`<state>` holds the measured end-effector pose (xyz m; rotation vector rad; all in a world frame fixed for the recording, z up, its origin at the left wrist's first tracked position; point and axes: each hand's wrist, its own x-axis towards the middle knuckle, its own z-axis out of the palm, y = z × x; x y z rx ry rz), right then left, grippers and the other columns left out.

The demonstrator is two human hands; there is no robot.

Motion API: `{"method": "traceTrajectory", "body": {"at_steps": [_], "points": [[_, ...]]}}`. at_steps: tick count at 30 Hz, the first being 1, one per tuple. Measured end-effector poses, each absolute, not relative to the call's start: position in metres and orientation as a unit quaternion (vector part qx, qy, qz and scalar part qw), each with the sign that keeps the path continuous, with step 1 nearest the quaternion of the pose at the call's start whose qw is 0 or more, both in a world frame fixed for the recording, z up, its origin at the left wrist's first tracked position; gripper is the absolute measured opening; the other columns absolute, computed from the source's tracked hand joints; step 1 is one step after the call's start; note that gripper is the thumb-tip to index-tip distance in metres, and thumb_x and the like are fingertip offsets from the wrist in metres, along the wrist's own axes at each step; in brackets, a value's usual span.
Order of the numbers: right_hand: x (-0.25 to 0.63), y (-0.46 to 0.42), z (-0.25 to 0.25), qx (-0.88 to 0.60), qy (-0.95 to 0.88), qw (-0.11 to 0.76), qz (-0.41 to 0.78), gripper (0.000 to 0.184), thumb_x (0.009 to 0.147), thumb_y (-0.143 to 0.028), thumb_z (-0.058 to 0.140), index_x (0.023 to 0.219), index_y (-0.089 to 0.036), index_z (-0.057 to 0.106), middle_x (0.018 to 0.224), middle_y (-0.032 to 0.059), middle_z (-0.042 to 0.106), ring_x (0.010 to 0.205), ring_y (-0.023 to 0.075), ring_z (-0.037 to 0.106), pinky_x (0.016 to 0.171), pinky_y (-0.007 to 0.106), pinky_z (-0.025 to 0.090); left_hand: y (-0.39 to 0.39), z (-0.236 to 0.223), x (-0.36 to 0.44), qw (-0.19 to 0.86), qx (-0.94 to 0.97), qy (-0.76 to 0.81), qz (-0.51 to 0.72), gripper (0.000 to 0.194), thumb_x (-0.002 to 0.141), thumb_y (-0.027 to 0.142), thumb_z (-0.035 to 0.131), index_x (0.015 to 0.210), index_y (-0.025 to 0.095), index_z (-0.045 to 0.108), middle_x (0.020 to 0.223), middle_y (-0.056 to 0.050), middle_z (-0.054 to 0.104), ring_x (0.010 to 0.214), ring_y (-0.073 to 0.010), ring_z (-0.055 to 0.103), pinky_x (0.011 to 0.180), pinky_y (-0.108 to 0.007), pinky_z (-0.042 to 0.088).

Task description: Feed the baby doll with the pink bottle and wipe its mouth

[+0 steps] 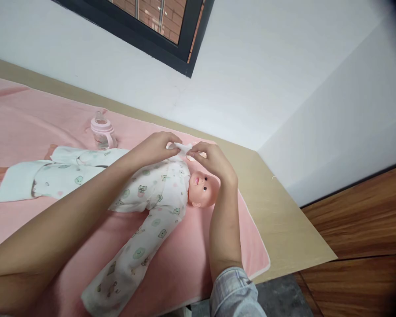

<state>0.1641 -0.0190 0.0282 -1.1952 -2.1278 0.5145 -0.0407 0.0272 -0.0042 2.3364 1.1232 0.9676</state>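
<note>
Starting at nine o'clock on the view and seeing the bare foot (0, 173) of a doll (203, 187), lying on its back on a pink blanket (46, 114). Reaching in from between eight and nine o'clock with the left forearm (69, 220), so blocking part of the doll's clothes (165, 189), mainly the trousers and waist. Seeing a baby bottle (102, 134) just past nine o'clock, standing upright beyond the doll's legs, showing a pink collar, a pink handle and faint marks too small to read. Noticing a loose sleeve (128, 259) pointing between seven and eight o'clock, repeating green and brown animal prints. Finding a dark window frame (158, 46) at eleven o'clock, enclosing bars and brick. Pinching a white cloth (183, 148) near the centre with the left hand (156, 145), pressing thumb and fingertips together. Pinching its other side with the right hand (213, 158), holding the fingertips narrow. Being unable to tell a separate cloth from a part of the clothes. Seeing the doll's head just off centre toward six o'clock, close beside the right wrist. Wearing a rolled denim cuff (232, 286) between five and six o'clock. Seeing a white wall (284, 79) toward two o'clock, a tan tabletop (284, 220) toward four and wood panels (359, 220) between three and four.
</note>
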Motion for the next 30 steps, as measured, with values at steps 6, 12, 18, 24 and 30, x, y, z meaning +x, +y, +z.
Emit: {"method": "traceTrajectory", "body": {"at_steps": [6, 12, 18, 24, 30], "points": [[0.183, -0.006, 0.023, -0.505, -0.758, 0.363, 0.196, 0.019, 0.082, -0.015, 0.057, 0.082, -0.021, 0.075, 0.093, 0.0029, 0.071, 0.088, 0.0181, 0.063, 0.089, 0.036, 0.048, 0.043, 0.000, -0.064, 0.143, 0.820, 0.444, 0.332, 0.033, 0.084, 0.035, 0.055, 0.111, 0.022, 0.071, 0.120, -0.003, 0.068, 0.115, -0.0261, 0.059, 0.100, -0.035, 0.044], [0.224, 0.026, -0.005, -0.579, -0.674, 0.424, 0.178, 0.025, 0.072, -0.008, 0.061, 0.086, -0.021, 0.076, 0.091, 0.0025, 0.070, 0.066, 0.0121, 0.051, 0.083, 0.034, 0.049, 0.042, 0.023, -0.115, 0.115, 0.749, 0.531, 0.378, 0.037, 0.091, 0.038, 0.053, 0.118, 0.017, 0.068, 0.119, -0.008, 0.066, 0.113, -0.0264, 0.058, 0.099, -0.038, 0.045], [0.243, 0.053, -0.026, -0.597, -0.634, 0.440, 0.219, 0.034, 0.068, -0.008, 0.064, 0.097, -0.022, 0.075, 0.108, 0.0030, 0.070, 0.064, 0.0094, 0.050, 0.086, 0.035, 0.051, 0.045, 0.024, -0.167, 0.121, 0.644, 0.586, 0.476, 0.036, 0.088, 0.035, 0.057, 0.116, 0.016, 0.069, 0.109, -0.005, 0.069, 0.100, -0.0213, 0.061, 0.095, -0.033, 0.048], [0.232, 0.083, -0.026, -0.559, -0.607, 0.451, 0.340, 0.044, 0.077, -0.010, 0.064, 0.120, -0.019, 0.066, 0.118, 0.0058, 0.067, 0.079, 0.0107, 0.064, 0.091, 0.033, 0.054, 0.057, 0.010, -0.195, 0.126, 0.558, 0.641, 0.513, 0.033, 0.084, 0.036, 0.062, 0.112, 0.019, 0.071, 0.102, -0.001, 0.069, 0.095, -0.0186, 0.061, 0.094, -0.034, 0.048], [0.231, 0.087, -0.036, -0.613, -0.540, 0.384, 0.430, 0.052, 0.084, -0.012, 0.061, 0.135, -0.013, 0.053, 0.106, 0.0105, 0.070, 0.072, 0.0114, 0.069, 0.084, 0.030, 0.059, 0.077, -0.007, -0.218, 0.149, 0.542, 0.696, 0.446, 0.053, 0.073, 0.027, 0.066, 0.126, 0.023, 0.061, 0.111, 0.000, 0.063, 0.096, -0.0213, 0.056, 0.094, -0.041, 0.047]]}}
